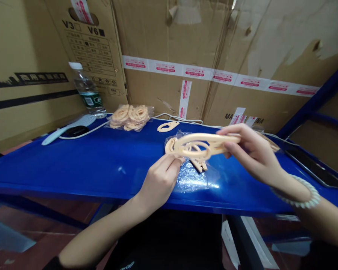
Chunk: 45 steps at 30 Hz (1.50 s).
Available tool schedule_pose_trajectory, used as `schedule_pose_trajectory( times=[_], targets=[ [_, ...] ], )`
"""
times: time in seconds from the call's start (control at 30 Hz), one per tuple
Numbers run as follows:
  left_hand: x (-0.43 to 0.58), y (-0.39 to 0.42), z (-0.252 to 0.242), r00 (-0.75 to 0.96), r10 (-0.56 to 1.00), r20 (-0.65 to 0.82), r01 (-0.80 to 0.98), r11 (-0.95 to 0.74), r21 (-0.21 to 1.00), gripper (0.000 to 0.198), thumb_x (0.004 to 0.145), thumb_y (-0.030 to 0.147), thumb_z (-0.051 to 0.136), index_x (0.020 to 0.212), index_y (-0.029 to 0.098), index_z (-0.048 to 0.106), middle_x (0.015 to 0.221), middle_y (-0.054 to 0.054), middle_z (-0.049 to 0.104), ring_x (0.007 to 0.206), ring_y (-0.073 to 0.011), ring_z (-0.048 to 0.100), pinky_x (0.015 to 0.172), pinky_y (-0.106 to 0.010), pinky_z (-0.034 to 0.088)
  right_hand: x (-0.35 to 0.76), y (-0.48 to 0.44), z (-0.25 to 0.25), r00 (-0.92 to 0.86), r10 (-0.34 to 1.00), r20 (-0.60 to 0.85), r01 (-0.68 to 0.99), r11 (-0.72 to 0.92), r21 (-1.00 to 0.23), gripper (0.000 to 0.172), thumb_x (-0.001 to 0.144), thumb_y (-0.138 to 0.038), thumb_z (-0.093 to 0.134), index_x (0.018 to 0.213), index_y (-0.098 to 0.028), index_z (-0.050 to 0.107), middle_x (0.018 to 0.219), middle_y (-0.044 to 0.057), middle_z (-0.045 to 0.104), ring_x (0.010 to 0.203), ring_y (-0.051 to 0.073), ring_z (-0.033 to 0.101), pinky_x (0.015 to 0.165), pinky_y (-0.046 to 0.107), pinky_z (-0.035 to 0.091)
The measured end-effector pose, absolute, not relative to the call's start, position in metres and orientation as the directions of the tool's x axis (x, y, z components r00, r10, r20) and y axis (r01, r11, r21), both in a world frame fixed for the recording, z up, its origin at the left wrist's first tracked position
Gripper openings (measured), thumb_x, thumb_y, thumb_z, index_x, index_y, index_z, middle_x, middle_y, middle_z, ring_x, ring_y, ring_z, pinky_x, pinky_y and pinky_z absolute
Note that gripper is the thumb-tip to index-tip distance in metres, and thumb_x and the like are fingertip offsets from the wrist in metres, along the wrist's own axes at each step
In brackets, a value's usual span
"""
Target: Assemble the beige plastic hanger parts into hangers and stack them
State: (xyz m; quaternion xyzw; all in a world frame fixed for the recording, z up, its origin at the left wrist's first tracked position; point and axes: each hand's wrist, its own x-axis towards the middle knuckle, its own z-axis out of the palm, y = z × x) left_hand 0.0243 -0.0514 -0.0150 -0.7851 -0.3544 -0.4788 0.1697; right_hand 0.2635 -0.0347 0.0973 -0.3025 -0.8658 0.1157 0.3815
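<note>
My right hand (250, 150) pinches one end of a peach-coloured plastic piece with oval loops (195, 137), resembling a folded travel hanger. It is held level above the table and slightly blurred. My left hand (162, 180) is closed, with thumb and fingers pinched at the edge of a clear plastic bag (195, 182), just below the held piece's looped end. More peach pieces (198, 165) lie in or on this bag, partly hidden behind the held one; I cannot tell which. A single loose peach piece (167, 126) rests on the table behind the bag.
The blue table (101, 161) backs onto cardboard walls (163, 45). A filled clear bag of peach pieces (131, 117) lies at the back left, near a water bottle (88, 93) and a pale hairbrush (69, 129). A white cable (169, 115) runs behind. A dark phone-like slab (317, 167) lies right.
</note>
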Motion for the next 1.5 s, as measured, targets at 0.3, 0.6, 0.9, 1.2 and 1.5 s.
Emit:
schedule_pose_trajectory(
  times=[0.3,0.6,0.9,1.2,1.5],
  targets=[
    [0.023,-0.050,-0.017,0.241,0.428,0.871,0.681,-0.714,0.162,0.028,0.093,-0.004,0.052,0.115,0.007,0.066,0.112,-0.014,0.072,0.106,-0.0240,0.069,0.094,-0.038,0.060,0.266,-0.085,0.091,-0.862,0.115,0.493,0.264,0.933,0.244,0.020,0.093,-0.006,0.061,0.108,-0.019,0.059,0.064,-0.002,0.053,0.056,0.016,0.049,0.053,0.033,0.035],
    [0.024,-0.051,-0.017,0.294,0.423,0.857,0.668,-0.732,0.132,0.021,0.096,0.000,0.051,0.106,0.008,0.067,0.100,-0.011,0.072,0.091,-0.0237,0.068,0.083,-0.037,0.060,0.231,-0.034,0.040,-0.954,-0.018,0.301,0.214,0.662,0.718,0.022,0.098,-0.011,0.056,0.077,-0.017,0.060,0.071,0.003,0.059,0.064,0.017,0.047,0.059,0.034,0.033],
    [0.025,-0.052,-0.017,0.351,0.472,0.809,0.716,-0.692,0.093,0.019,0.099,0.006,0.049,0.100,0.010,0.067,0.086,-0.009,0.069,0.078,-0.0226,0.064,0.070,-0.035,0.056,0.234,-0.029,0.053,-0.933,0.129,0.337,0.308,0.769,0.560,0.026,0.100,-0.015,0.054,0.078,-0.014,0.068,0.077,0.008,0.060,0.073,0.020,0.048,0.063,0.034,0.037],
    [0.024,-0.052,-0.022,0.360,0.466,0.808,0.736,-0.674,0.061,0.020,0.098,0.003,0.050,0.108,0.009,0.066,0.091,-0.009,0.072,0.081,-0.0221,0.068,0.070,-0.032,0.057,0.188,0.105,0.100,-0.838,0.496,0.227,0.546,0.762,0.348,0.021,0.097,-0.013,0.051,0.108,-0.009,0.069,0.099,0.016,0.070,0.093,0.025,0.059,0.075,0.035,0.043],
    [0.021,-0.052,-0.018,0.335,0.458,0.824,0.778,-0.628,0.033,0.017,0.096,0.003,0.054,0.099,0.010,0.069,0.087,-0.008,0.072,0.078,-0.0214,0.069,0.069,-0.030,0.056,0.128,0.201,0.046,-0.746,0.664,-0.048,0.648,0.740,0.181,0.043,0.085,-0.001,0.057,0.126,-0.009,0.065,0.129,0.019,0.067,0.100,0.025,0.065,0.082,0.032,0.047]
  ],
)
